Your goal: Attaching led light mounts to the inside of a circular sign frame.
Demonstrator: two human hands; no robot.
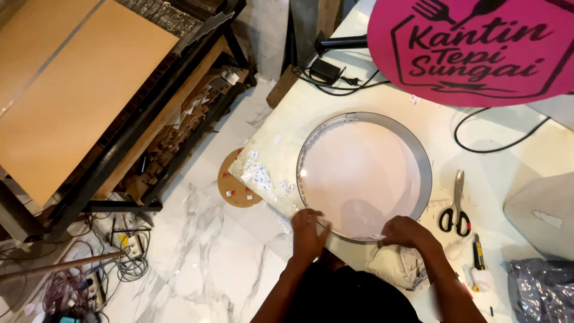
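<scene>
Fingertips of both hands press the near rim of the round metal-edged disc [362, 173]. Left hand [308, 232]: fingers curled together onto the rim at its lower left. Right hand [405, 232]: fingers folded down over the rim at its lower right; whether they pinch the band or only rest on it, I cannot tell.

Disc lies flat on the white worktable [508, 149], at its near edge, directly in front of the person. Pale pinkish face, smooth and blank; a thin grey metal band stands upright all round it. Band looks seated around the far arc; the near arc under the hands appears to be the section in work. Judgement: mostly fitted, the closing stretch left.

Scissors [456, 206] lie just right of the disc, apart from it. Torn paper scraps [258, 176] litter the table's left edge. Large pink sign panel [478, 48] rests at the far end.
</scene>
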